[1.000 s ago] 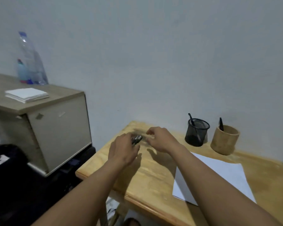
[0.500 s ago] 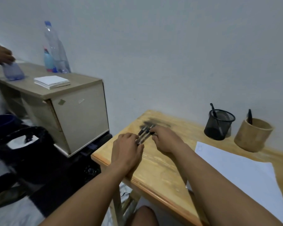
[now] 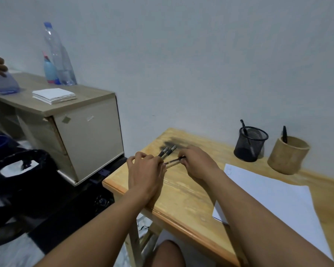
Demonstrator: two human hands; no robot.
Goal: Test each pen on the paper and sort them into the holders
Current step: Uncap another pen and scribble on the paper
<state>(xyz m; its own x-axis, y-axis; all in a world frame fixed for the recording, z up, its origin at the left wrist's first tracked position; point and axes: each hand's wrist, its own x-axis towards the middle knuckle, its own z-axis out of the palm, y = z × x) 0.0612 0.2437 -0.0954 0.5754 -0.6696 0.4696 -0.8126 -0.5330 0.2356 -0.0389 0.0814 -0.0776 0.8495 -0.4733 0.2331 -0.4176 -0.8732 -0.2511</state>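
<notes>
Left hand (image 3: 146,168): fingers curled round pen bundle (image 3: 167,151), over desk's (image 3: 181,193) left end.
Right hand (image 3: 198,162): fingers pinch single pen (image 3: 174,160) (just beside the bundle).
Holders: mesh cup (image 3: 251,144) and wooden cup (image 3: 288,155), beyond paper (image 3: 268,199).

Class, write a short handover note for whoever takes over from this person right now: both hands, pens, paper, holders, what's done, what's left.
Left hand grips a bunch of pens over the far left corner of the table.
Right hand pinches a single pen beside the bunch.
Paper lies to the right; behind it the mesh holder holds one pen, the wooden holder another pen.
Done: apparently two pens sorted.
To do: test the held pens on the paper, then sort each.
</notes>
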